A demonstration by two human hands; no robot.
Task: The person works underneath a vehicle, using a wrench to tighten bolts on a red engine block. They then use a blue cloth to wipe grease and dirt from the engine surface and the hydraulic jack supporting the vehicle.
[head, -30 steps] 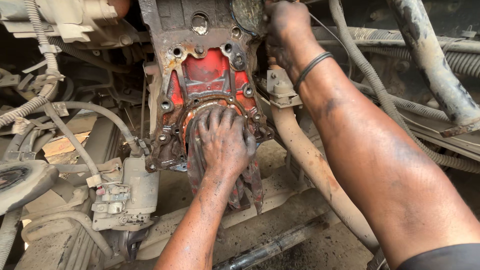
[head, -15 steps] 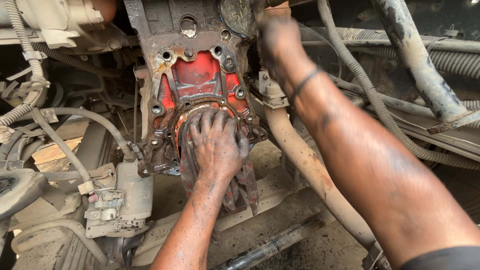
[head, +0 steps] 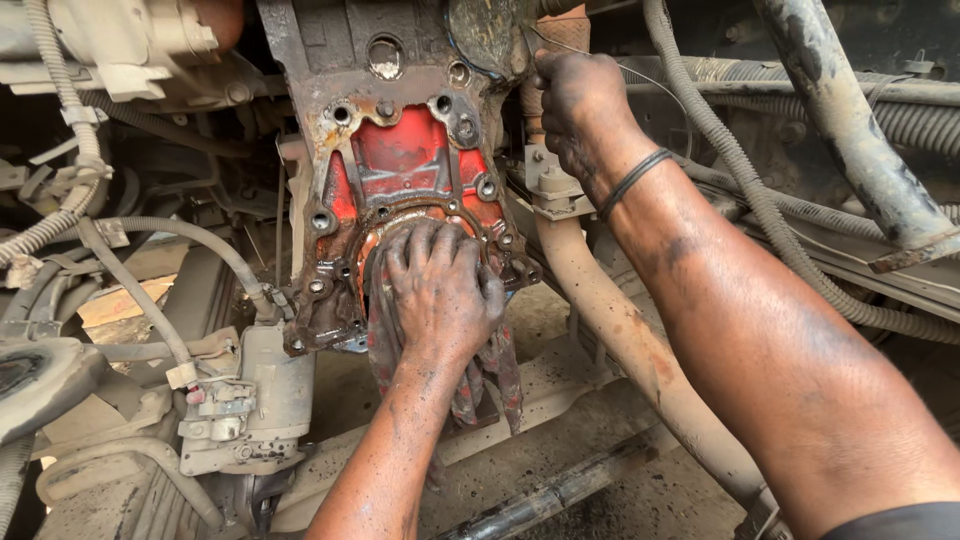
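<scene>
My left hand (head: 440, 290) presses a dirty red rag (head: 492, 375) flat against the round opening at the lower part of a red-painted engine housing (head: 405, 160). The rag hangs down below my palm. My right hand (head: 580, 105), greasy and with a dark band on the wrist, grips the upper right edge of the housing beside a round dark cover (head: 485, 35). Bolt holes ring the rusty housing flange.
A rusty pipe (head: 620, 340) runs down to the right of the housing. Corrugated hoses (head: 760, 200) and a grey frame bar (head: 850, 130) lie at right. A pale component (head: 250, 400) with cables sits lower left; a dark shaft (head: 550, 495) lies below.
The view has shifted slightly. My left hand stays on the rag over the opening, moving a little; my right hand keeps its hold on the housing's upper edge.
</scene>
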